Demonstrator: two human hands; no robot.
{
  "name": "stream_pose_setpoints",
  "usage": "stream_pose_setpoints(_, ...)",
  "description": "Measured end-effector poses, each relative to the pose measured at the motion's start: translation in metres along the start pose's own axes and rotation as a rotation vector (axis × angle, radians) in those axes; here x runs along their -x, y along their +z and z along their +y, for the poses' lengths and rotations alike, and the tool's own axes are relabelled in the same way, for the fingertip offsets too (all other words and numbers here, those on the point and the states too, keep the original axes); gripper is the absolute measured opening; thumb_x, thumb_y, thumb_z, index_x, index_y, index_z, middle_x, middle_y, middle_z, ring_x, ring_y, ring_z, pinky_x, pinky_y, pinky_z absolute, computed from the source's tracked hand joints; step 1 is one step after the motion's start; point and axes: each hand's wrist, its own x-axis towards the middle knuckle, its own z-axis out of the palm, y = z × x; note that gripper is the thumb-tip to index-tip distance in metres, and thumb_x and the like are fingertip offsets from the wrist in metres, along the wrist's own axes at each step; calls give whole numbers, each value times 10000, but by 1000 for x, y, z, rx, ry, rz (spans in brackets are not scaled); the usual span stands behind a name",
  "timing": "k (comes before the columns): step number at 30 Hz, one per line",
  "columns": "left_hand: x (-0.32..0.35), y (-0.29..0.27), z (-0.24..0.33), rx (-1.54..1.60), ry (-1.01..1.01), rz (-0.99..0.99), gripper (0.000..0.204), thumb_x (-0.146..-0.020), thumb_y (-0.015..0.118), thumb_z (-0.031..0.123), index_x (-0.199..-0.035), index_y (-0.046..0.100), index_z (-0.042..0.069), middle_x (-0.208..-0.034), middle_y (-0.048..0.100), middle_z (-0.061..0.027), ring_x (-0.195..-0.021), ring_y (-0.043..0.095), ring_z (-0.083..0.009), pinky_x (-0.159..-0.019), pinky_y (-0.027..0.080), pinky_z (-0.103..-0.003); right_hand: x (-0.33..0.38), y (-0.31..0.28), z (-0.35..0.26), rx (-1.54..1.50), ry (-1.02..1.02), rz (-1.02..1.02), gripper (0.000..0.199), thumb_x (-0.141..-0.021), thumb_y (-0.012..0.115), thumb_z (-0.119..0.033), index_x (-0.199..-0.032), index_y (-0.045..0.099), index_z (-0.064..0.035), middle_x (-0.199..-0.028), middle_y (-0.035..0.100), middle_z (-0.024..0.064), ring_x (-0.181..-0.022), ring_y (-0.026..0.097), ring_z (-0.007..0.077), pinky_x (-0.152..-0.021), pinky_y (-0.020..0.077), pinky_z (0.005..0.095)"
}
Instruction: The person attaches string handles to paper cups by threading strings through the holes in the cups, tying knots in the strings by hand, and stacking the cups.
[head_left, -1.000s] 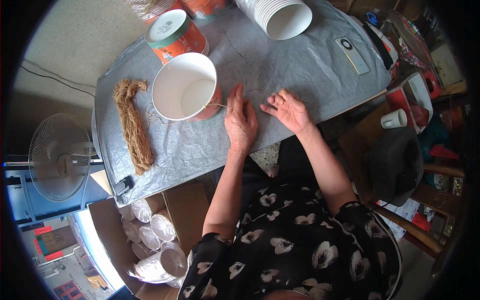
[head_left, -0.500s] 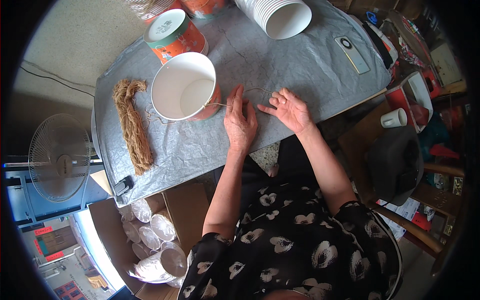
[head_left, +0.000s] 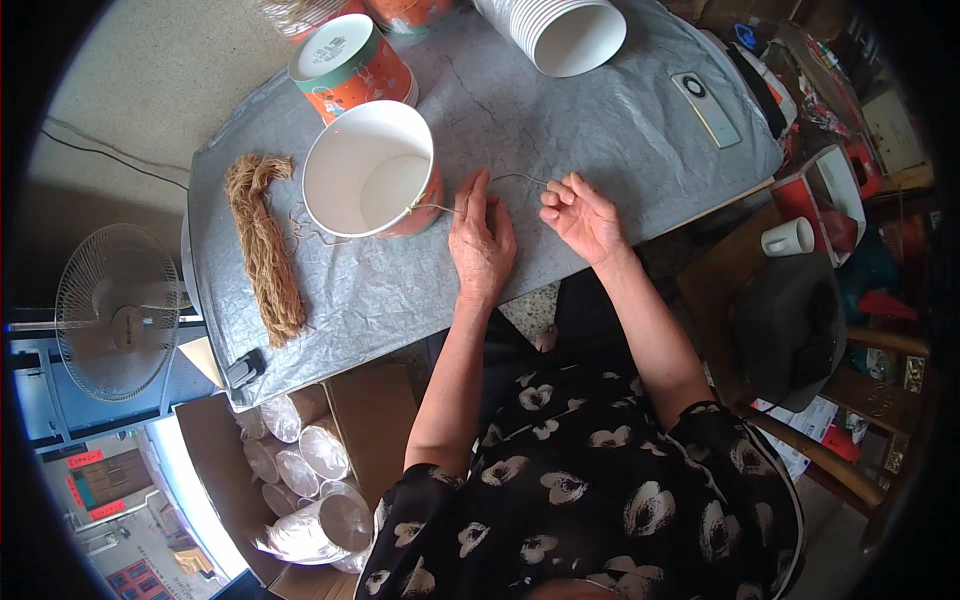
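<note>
A white-lined paper tub (head_left: 365, 165) lies tilted on the table, its open mouth toward me. A thin piece of twine (head_left: 520, 176) is fastened at the tub's rim and runs through my left hand to my right. My left hand (head_left: 481, 240), beside the tub, has its fingers together around the twine; the exact grip is partly hidden. My right hand (head_left: 583, 217) pinches the twine farther right, its fingers curled. A bundle of brown twine (head_left: 263, 250) lies left of the tub, with loose strands near it.
Behind the tub stands an upturned orange-and-green tub (head_left: 350, 70). A nested stack of white tubs (head_left: 575, 38) lies at the back, and a phone (head_left: 705, 108) at the right. A cardboard box (head_left: 370, 415) of wrapped tubs stands below left, near a fan (head_left: 118, 310).
The lower fingers of my right hand have curled in toward the palm. My left hand and the tub have hardly moved.
</note>
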Motion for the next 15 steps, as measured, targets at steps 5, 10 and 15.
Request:
stream_pose_setpoints(5,1,0,1,6,-8,-4,477,-895,627,-20,-1368,569,1,-1356,607,-164,-893,707,-237,-786,587,-353,1,0,1,4,2,8,209,-1012,637,-229,-866,529,-127,-887,484,0,-960,496,171,-842,446,328)
stream_pose_setpoints(10,0,0,-1,9,10,-16,488,-896,632,-12,-1375,553,27,-1375,585,-167,-910,706,-270,-761,593,-389,0,-1,0,6,1,22,210,-1011,640,-234,-866,530,-128,-890,492,-2,-970,508,173,-863,458,338)
stream_pose_setpoints(15,0,-3,8,74,-72,-52,651,-861,800,257,-1412,532,37,-1390,577,-149,-955,712,-265,-785,596,-392,1,1,-2,34,-3,30,168,-1014,640,-238,-889,601,-131,-884,523,-7,-976,542,179,-893,492,384)
